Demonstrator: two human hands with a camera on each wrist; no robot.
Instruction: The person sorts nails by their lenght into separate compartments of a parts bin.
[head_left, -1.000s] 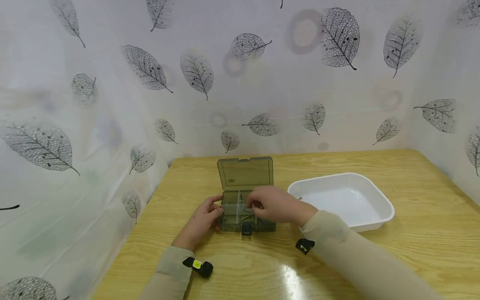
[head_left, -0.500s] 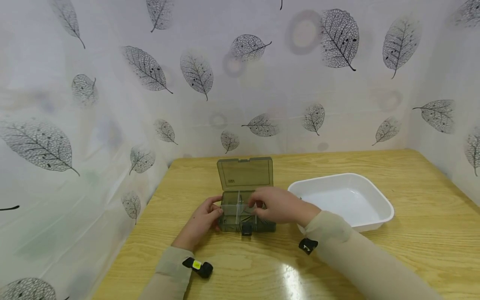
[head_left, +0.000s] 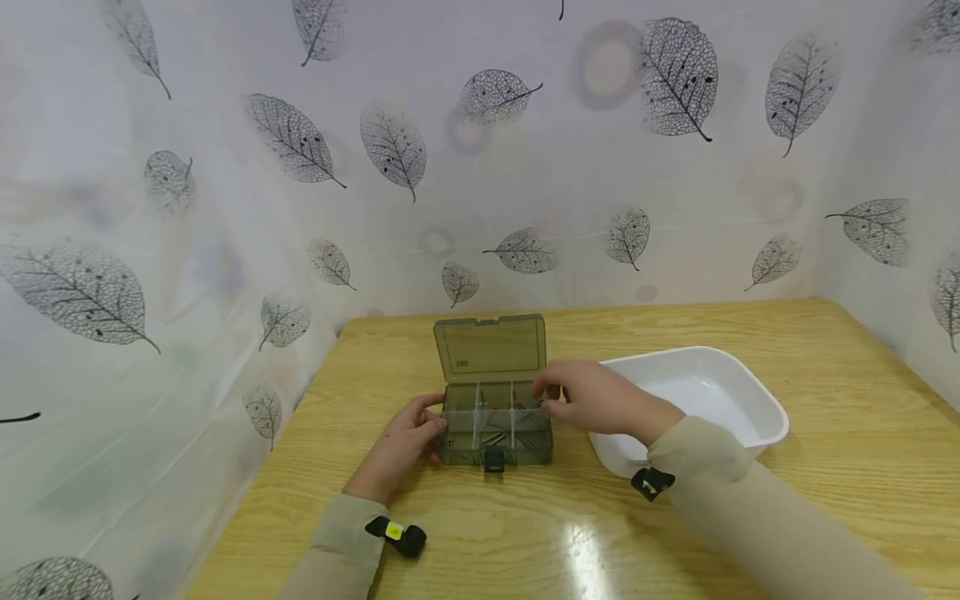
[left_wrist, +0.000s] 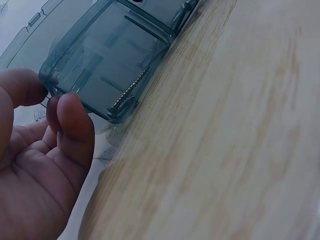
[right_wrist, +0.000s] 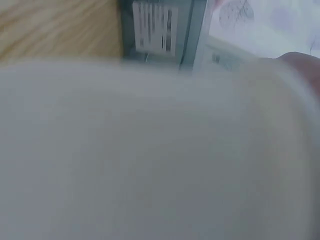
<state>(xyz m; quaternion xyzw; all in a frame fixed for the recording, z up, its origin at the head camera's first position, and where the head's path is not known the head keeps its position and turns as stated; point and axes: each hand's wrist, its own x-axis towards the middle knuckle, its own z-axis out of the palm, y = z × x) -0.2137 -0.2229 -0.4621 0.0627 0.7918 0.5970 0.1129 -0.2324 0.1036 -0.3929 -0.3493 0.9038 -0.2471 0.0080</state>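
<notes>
A smoky, see-through compartment box (head_left: 459, 398) stands on the table with its lid (head_left: 491, 347) raised. My left hand (head_left: 408, 429) grips its left end between thumb and fingers; the left wrist view shows this hand (left_wrist: 47, 155) at the box corner (left_wrist: 75, 65). A threaded screw (left_wrist: 129, 92) lies inside near that end. Several thin metal pieces (head_left: 493, 438) sit in the middle and right compartments. Over the box's right edge hovers my right hand (head_left: 600, 398), fingers bent and tips apart, with nothing visible between them. In the right wrist view a pale blur covers most of the picture.
A white plastic tray (head_left: 772, 408) stands right of the box, partly behind my right hand and forearm. The wooden table (head_left: 480, 533) extends toward me. Leaf-printed sheeting (head_left: 540, 183) hangs behind and along both sides. A barcode label (right_wrist: 155, 27) shows on the box.
My right hand has moved right, from over the middle compartments to the box's right edge. A thin piece was visible at its fingertips a second ago. My left hand and the box have stayed put.
</notes>
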